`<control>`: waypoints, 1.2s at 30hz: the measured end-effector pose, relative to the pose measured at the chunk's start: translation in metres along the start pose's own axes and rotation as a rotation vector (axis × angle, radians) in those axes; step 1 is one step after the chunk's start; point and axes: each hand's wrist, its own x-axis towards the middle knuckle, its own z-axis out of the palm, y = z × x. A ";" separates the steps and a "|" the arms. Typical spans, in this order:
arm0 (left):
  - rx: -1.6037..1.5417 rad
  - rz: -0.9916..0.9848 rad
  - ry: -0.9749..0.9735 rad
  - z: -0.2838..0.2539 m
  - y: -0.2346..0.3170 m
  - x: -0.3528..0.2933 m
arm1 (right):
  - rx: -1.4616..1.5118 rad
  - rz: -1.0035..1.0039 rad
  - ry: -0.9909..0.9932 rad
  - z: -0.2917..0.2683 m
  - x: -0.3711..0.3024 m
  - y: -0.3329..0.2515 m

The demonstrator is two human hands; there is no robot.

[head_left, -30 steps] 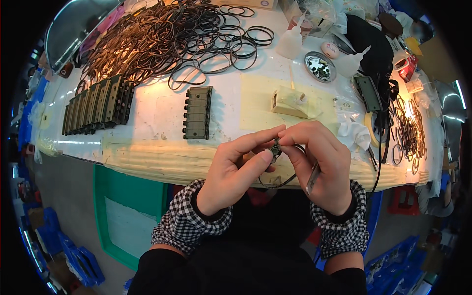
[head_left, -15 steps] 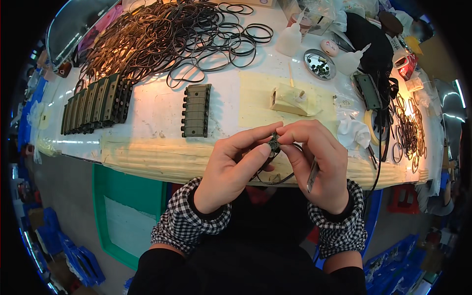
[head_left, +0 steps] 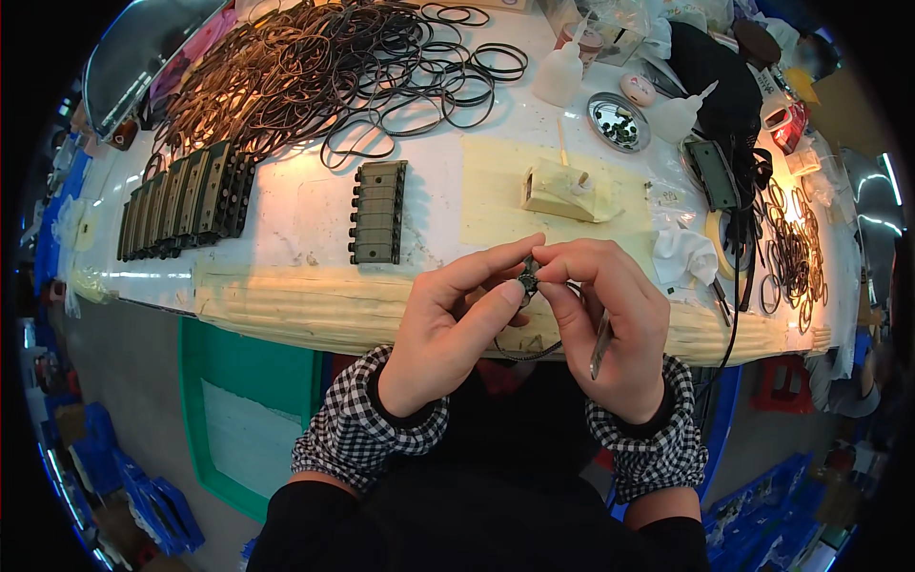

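At the padded front edge of the table, my two hands meet around a small dark part [head_left: 529, 277]. The thumb and fingers of my left hand [head_left: 440, 334] pinch it from the left. Fingertips of my right hand [head_left: 626, 319] press on its right side. A slim metal tool, seemingly tweezers [head_left: 600, 346], is tucked in the right palm under the curled fingers. Below the part hangs a thin dark cord or belt loop [head_left: 526, 357], partly hidden by the fingers. Fingertips cover much of the small part.
A tangle of dark loops [head_left: 286, 81] covers the back left. Olive-green ribbed blocks [head_left: 186, 200] stand in a row, with another block [head_left: 378, 212] nearer. A tape-covered block [head_left: 562, 194], metal dish [head_left: 619, 122] of small dark pieces and white squeeze bottle [head_left: 559, 74] lie beyond my hands.
My right hand has shifted slightly left, and its tucked tool with it. The dark loop hangs a little differently. Both hands keep their pinch on the small part.
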 end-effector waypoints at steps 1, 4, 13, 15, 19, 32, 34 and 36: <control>0.011 -0.002 0.009 0.000 0.000 0.000 | 0.014 0.019 0.002 0.000 -0.001 -0.002; 0.027 -0.014 0.028 0.001 -0.001 0.000 | 0.039 0.025 0.044 0.005 -0.005 -0.002; 0.086 -0.004 0.041 0.002 0.002 0.001 | 0.056 -0.066 0.090 0.011 -0.007 0.006; 0.084 -0.001 0.049 0.003 0.002 0.001 | 0.089 -0.040 0.092 0.012 -0.008 0.006; 0.085 0.023 0.053 0.003 -0.001 0.002 | 0.189 0.039 0.102 0.013 -0.011 0.009; 0.095 0.015 0.106 0.007 -0.004 0.002 | 0.348 0.199 0.106 0.015 -0.013 0.019; 0.070 0.024 0.100 0.006 -0.005 0.002 | 0.377 0.265 0.093 0.014 -0.012 0.016; 0.038 0.036 0.084 0.006 -0.004 0.003 | 0.420 0.325 0.071 0.012 -0.010 0.015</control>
